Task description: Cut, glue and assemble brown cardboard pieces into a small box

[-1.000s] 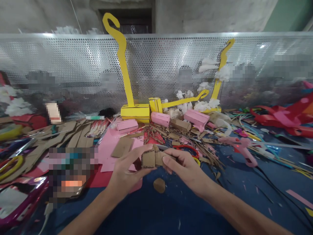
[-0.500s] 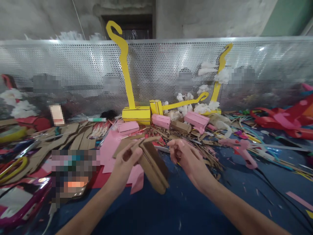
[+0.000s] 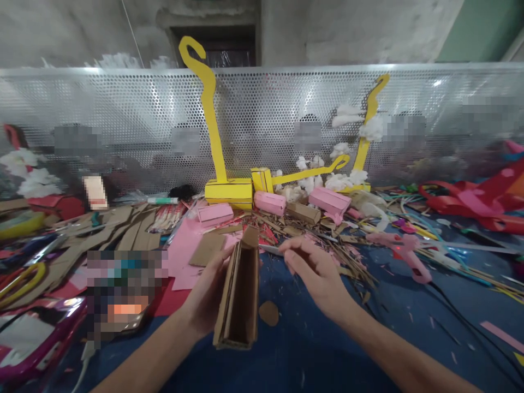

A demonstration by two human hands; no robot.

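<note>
A folded cardboard box [image 3: 237,297], open along its upper side, is held by my left hand [image 3: 207,295], whose fingers lie behind its left wall. To the right, my right hand [image 3: 313,267] has its fingertips bent together at the handle end of a thin grey blade-like tool [image 3: 272,250] on the table. A small rounded cardboard piece [image 3: 269,314] lies on the blue surface just right of the box. Left of the box, a flat cardboard piece [image 3: 208,250] rests on pink paper [image 3: 180,262].
Pink boxes [image 3: 269,203] and yellow hooked shapes [image 3: 213,125] stand before a perforated metal panel [image 3: 266,109]. A pink glue gun [image 3: 405,254] with a black cord lies right. Cardboard strips [image 3: 98,229] and a purple-edged object [image 3: 53,344] lie left.
The cardboard box has turned more upright and towards me, showing its hollow inside. My right hand has lowered its fingers onto the grey tool. The rounded cardboard piece now shows on the table.
</note>
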